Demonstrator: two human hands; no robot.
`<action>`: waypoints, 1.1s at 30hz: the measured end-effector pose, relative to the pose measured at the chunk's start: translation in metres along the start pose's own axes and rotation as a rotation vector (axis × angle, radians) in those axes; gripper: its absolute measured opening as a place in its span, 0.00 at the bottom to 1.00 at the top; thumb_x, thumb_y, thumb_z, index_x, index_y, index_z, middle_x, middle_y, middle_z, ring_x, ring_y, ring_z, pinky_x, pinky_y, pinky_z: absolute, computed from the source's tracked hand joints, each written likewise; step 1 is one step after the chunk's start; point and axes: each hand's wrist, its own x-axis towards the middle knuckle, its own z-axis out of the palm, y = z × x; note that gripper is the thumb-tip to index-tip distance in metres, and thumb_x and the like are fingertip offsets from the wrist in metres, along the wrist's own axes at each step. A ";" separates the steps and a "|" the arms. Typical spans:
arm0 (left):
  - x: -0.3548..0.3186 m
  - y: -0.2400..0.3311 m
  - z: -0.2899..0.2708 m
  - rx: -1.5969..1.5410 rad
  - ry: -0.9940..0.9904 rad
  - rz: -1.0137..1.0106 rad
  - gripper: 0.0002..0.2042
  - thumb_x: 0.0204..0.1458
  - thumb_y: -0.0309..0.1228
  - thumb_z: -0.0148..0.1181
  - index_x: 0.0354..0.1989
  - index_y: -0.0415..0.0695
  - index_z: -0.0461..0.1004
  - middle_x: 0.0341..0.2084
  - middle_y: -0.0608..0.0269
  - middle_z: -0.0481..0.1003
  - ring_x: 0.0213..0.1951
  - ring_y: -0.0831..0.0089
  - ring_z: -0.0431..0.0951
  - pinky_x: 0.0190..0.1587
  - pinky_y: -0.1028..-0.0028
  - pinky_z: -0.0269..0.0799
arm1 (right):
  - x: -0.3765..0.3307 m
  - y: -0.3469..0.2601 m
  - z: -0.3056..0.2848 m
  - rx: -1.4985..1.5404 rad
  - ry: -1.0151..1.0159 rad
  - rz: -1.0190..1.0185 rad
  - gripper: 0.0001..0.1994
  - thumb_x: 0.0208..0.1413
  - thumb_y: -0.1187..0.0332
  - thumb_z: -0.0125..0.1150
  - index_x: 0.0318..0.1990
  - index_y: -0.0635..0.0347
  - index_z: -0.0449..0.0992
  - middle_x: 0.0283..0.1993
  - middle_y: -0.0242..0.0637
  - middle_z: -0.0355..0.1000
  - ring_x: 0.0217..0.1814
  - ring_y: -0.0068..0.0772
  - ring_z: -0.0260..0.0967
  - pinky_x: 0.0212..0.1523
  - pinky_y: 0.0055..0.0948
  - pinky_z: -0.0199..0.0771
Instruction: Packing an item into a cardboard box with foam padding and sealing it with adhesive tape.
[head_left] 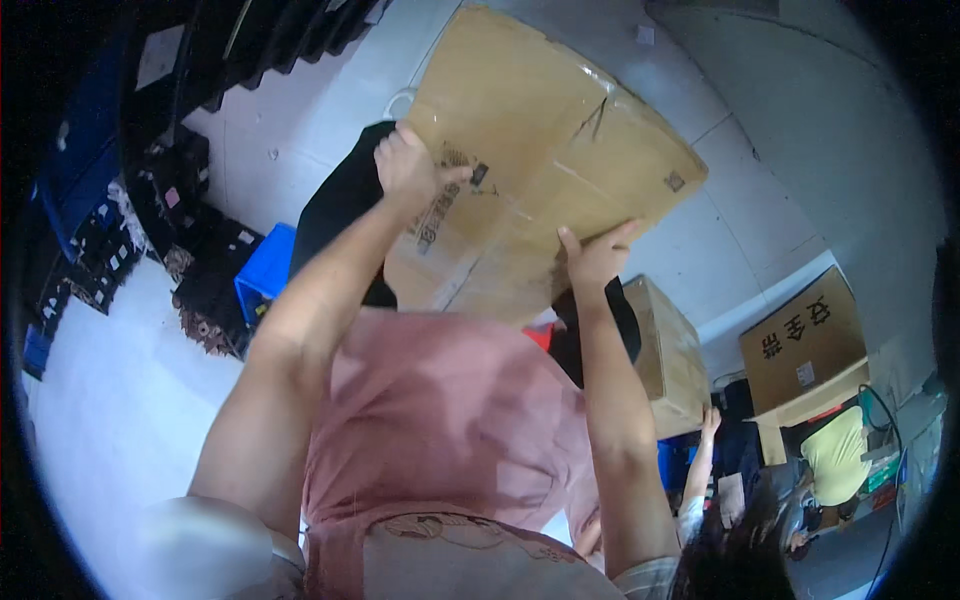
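Note:
A large flattened cardboard box [530, 130] is held out in front of me, tilted, with dark printing and strips of clear tape on its face. My left hand [408, 168] is closed on its left edge, thumb lying across the face and fingers partly hidden behind. At the lower right edge my right hand [598, 258] grips the box too, thumb in front and the other fingers mostly behind it. The lower end of the box reaches close to my pink apron [450, 410].
A blue plastic crate [265, 265] and stacked dark goods [205, 290] stand on the left. To the right are a closed carton [670, 355] and an open carton [805, 340]. Another person's arm [700, 465] and a person in yellow [838, 455] are at the lower right.

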 end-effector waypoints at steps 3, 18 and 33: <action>-0.011 0.006 -0.019 0.023 -0.117 0.001 0.52 0.29 0.49 0.73 0.60 0.41 0.48 0.50 0.50 0.64 0.51 0.53 0.66 0.52 0.57 0.60 | -0.018 -0.011 -0.025 0.049 -0.052 0.058 0.59 0.35 0.54 0.73 0.67 0.56 0.31 0.57 0.72 0.49 0.59 0.63 0.55 0.57 0.42 0.58; 0.006 0.063 0.028 0.320 0.033 1.039 0.51 0.29 0.60 0.62 0.66 0.64 0.46 0.67 0.74 0.42 0.68 0.60 0.37 0.57 0.33 0.42 | 0.012 -0.043 -0.031 -0.337 -0.027 -0.697 0.50 0.32 0.49 0.69 0.66 0.41 0.47 0.69 0.56 0.37 0.72 0.57 0.32 0.63 0.60 0.42; -0.005 0.060 0.043 0.379 0.163 1.226 0.44 0.38 0.59 0.55 0.65 0.53 0.52 0.67 0.73 0.45 0.67 0.78 0.41 0.62 0.46 0.41 | -0.016 -0.047 -0.035 -0.292 -0.051 -0.625 0.52 0.34 0.49 0.67 0.66 0.61 0.45 0.69 0.61 0.34 0.72 0.58 0.29 0.64 0.61 0.35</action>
